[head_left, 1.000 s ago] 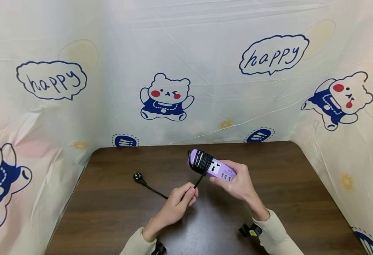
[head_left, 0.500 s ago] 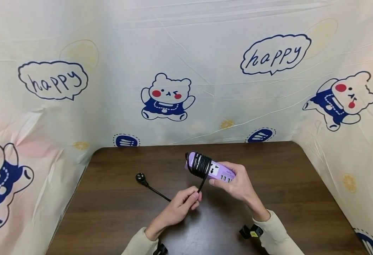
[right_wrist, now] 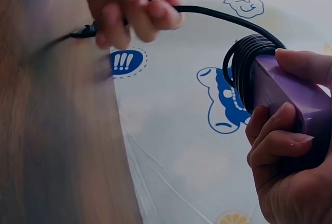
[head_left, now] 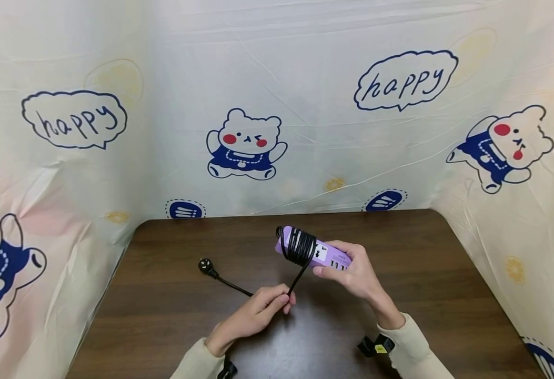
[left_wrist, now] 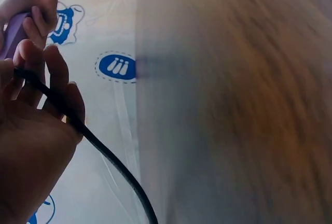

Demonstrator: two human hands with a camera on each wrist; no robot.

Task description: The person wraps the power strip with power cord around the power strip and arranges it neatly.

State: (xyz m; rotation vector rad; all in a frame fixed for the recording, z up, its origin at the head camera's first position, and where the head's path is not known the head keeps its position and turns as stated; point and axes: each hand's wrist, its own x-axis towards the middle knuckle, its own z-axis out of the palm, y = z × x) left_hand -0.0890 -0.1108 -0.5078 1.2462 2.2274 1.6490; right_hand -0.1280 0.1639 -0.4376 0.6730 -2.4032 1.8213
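Observation:
A purple power strip (head_left: 326, 253) with white socket faces is gripped at its right end by my right hand (head_left: 356, 271). Several turns of its black cord (head_left: 300, 246) lie wound round the other end. From the coil the cord runs down to my left hand (head_left: 263, 309), which pinches it between thumb and fingers. Past that hand the free end leads left to a black plug (head_left: 206, 266). In the right wrist view, my curled fingers (right_wrist: 280, 143) wrap under the strip (right_wrist: 290, 92). The left wrist view has the cord (left_wrist: 111, 156) crossing the left palm.
Both hands are above a dark brown wooden table (head_left: 423, 252). A pale curtain (head_left: 324, 68) printed with bears and "happy" bubbles hangs behind and at both sides. A black device (head_left: 376, 345) sits at the right wrist, another (head_left: 228, 368) at the left.
My left hand has moved slightly down with the cord in its pinch. The power strip has tilted and lowered a little. My right hand keeps its grip.

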